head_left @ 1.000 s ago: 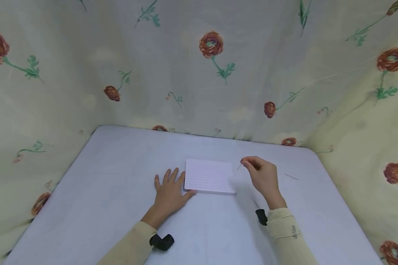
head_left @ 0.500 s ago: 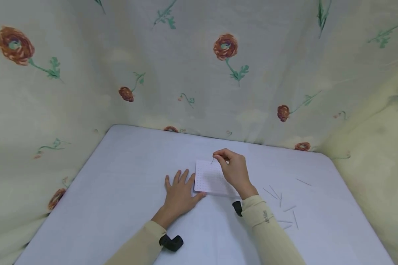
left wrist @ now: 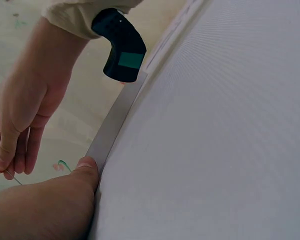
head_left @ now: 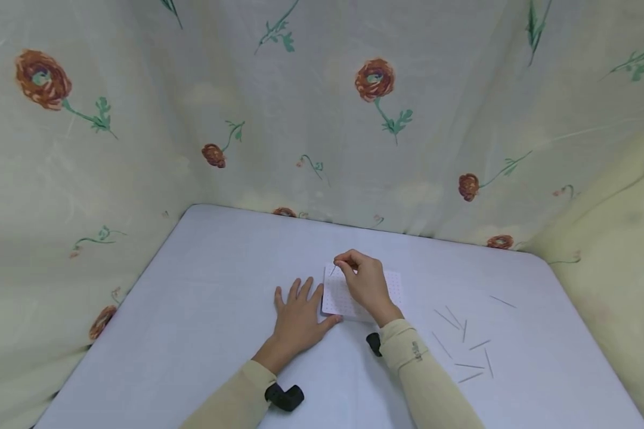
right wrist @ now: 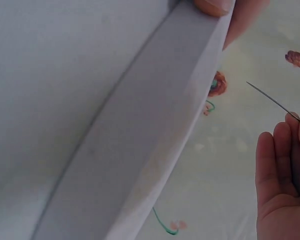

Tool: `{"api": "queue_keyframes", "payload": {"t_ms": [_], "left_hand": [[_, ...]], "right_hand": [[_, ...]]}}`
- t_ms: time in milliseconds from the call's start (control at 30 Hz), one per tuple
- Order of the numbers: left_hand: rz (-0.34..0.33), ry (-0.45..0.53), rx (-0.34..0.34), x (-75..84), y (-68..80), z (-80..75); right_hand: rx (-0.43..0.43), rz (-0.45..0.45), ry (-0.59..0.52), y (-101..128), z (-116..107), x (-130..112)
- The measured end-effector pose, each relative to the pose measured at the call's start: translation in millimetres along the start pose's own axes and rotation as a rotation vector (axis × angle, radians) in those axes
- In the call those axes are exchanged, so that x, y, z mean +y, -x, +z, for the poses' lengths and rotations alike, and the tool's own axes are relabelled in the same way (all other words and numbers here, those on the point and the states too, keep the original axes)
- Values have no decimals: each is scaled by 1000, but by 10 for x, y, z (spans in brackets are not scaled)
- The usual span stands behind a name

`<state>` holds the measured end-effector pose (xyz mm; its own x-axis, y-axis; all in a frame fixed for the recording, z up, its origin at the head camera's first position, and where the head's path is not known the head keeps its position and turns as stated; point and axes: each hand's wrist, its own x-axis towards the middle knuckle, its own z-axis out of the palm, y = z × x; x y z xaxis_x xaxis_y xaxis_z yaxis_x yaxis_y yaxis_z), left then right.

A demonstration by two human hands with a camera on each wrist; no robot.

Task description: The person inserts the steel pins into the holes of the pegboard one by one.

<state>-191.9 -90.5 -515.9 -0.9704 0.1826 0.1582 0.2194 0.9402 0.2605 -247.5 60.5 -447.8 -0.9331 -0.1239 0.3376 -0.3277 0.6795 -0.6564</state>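
Observation:
A white board with rows of small holes lies flat at mid-table. My left hand rests on the table at its left side, fingers spread. The left thumb touches the board's front edge in the left wrist view. Over the board's left part, my right hand pinches a thin metal needle between thumb and forefinger. The needle slants down toward the holes in the head view, its free end above the board's far left corner area. The right hand covers much of the board's middle.
Several loose needles lie scattered on the white table to the right of the board, one apart from the rest farther back. A flowered curtain hangs behind and beside the table.
My right hand has carried the needle leftward from beyond the board's right side to over its left part. The left hand stays at the board's left edge. The head view has turned slightly.

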Motion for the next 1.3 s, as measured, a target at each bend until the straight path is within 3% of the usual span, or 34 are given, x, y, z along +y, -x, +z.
{"api": "queue_keyframes", "payload": {"t_ms": [1300], "left_hand": [[8, -12, 14, 20, 11, -10]], "right_hand": [[-115, 137, 46, 67, 165, 75]]}}
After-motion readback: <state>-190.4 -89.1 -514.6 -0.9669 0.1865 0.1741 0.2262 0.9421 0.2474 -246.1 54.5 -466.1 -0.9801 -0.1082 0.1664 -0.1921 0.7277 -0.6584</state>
